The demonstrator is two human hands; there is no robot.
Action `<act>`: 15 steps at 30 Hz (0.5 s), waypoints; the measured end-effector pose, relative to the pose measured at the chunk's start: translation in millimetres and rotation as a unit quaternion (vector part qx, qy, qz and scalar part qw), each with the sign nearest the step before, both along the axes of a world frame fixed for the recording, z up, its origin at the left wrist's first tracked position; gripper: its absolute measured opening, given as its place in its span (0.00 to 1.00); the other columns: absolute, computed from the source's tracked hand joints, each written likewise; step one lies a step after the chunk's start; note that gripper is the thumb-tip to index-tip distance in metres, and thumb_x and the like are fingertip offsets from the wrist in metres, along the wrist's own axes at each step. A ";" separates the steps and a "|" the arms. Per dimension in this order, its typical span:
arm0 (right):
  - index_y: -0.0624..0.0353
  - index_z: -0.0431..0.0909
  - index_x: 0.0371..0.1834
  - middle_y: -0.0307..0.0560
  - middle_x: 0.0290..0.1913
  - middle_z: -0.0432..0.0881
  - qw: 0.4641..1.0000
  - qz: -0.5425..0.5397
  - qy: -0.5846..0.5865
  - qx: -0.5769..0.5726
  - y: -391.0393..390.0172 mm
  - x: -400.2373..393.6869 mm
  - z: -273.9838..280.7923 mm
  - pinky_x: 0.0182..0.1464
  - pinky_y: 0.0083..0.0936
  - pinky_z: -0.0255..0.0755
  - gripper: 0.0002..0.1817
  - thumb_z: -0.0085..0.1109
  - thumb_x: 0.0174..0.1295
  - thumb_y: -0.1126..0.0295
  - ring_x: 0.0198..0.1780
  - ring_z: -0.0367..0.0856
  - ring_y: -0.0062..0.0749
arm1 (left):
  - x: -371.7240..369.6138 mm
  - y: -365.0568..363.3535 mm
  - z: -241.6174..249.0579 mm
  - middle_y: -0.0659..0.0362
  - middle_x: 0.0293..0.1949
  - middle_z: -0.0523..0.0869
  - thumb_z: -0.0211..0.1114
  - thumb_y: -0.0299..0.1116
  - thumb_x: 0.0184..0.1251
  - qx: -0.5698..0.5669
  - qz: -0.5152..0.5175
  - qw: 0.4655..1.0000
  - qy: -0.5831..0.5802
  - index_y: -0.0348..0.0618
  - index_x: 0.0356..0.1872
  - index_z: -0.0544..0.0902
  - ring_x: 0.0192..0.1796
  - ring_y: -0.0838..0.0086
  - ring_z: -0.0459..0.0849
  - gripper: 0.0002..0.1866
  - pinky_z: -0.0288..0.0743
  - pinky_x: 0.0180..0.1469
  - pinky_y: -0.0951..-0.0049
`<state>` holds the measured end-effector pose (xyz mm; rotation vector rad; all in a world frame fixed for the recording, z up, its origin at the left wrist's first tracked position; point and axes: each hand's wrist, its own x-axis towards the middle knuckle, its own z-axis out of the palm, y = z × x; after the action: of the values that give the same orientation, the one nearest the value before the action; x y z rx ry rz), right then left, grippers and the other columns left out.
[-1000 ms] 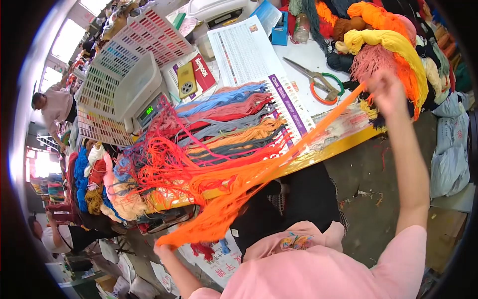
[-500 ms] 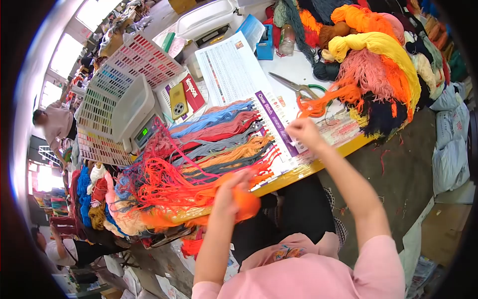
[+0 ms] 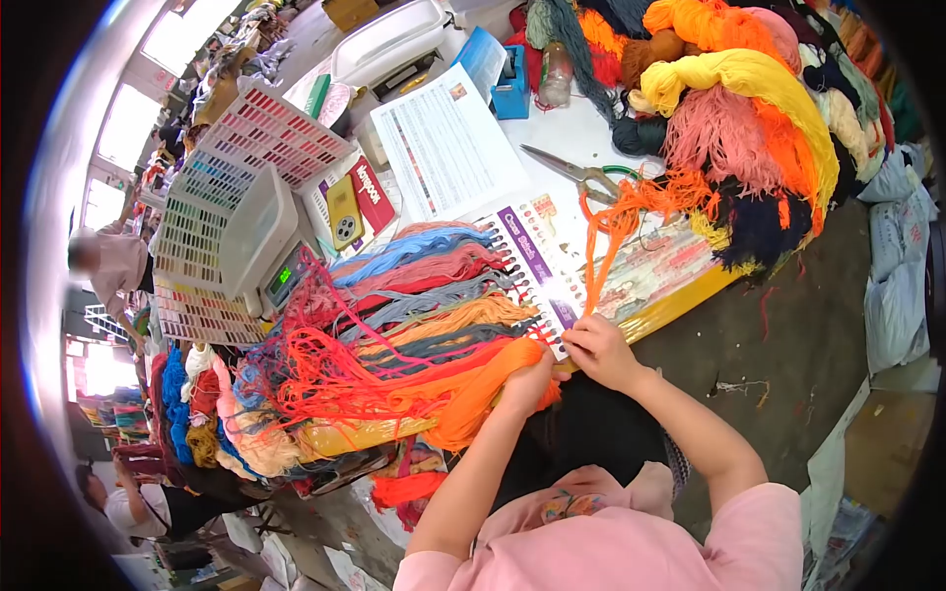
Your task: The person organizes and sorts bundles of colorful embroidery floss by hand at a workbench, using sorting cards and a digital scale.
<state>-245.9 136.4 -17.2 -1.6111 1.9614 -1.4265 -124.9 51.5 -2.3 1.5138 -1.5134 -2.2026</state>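
My left hand (image 3: 529,383) is wrapped round a thick bundle of orange yarn (image 3: 468,399) at the table's front edge. Close beside it, my right hand (image 3: 599,352) pinches the end of a thin orange strand (image 3: 608,241) that runs back toward the scissors (image 3: 586,177). Under and beside my hands lies a punched thread card (image 3: 537,251) with a purple label, its holes along the left side holding skeins of blue, red, grey, orange and dark thread (image 3: 424,286) spread to the left.
Large yarn hanks (image 3: 744,108) are heaped at the right back. A printed chart (image 3: 443,138), a yellow phone (image 3: 345,212), a scale (image 3: 286,276) with a tray and a colour sample board (image 3: 212,197) stand farther left. Two people are at the far left.
My left hand has moved right and up with the orange bundle. My right hand has come down beside it, and an orange strand now stretches from the scissors area to it.
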 end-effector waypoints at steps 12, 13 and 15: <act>0.63 0.74 0.29 0.47 0.30 0.71 1.000 0.021 -0.001 -0.007 12.4 8.8 1.5 0.36 0.31 0.65 0.07 0.52 0.45 0.76 0.33 0.70 0.40 | 6.2 10.0 -19.9 0.62 0.24 0.75 0.52 0.26 0.59 0.066 0.033 0.989 0.125 0.38 0.31 0.74 0.25 0.81 0.73 0.04 0.67 0.27 0.83; 0.64 0.74 0.27 0.48 0.29 0.71 0.999 0.028 -0.040 -0.005 14.1 5.5 0.6 0.35 0.30 0.65 0.06 0.51 0.44 0.77 0.33 0.71 0.40 | 4.7 13.0 -25.1 0.61 0.25 0.76 0.51 0.26 0.59 0.064 0.031 0.990 0.118 0.38 0.32 0.74 0.25 0.80 0.74 0.04 0.67 0.28 0.82; 0.64 0.74 0.26 0.48 0.26 0.71 0.997 0.015 -0.080 -0.011 8.7 4.6 -0.9 0.34 0.30 0.66 0.06 0.50 0.43 0.78 0.31 0.71 0.39 | 2.1 13.0 -29.7 0.60 0.28 0.77 0.49 0.26 0.60 0.035 0.033 0.994 0.102 0.38 0.33 0.74 0.26 0.80 0.75 0.06 0.68 0.28 0.82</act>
<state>-241.3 145.1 -18.2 -1.4793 1.8299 -1.5202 -122.9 64.5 -32.0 1.2876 -1.3215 -2.3125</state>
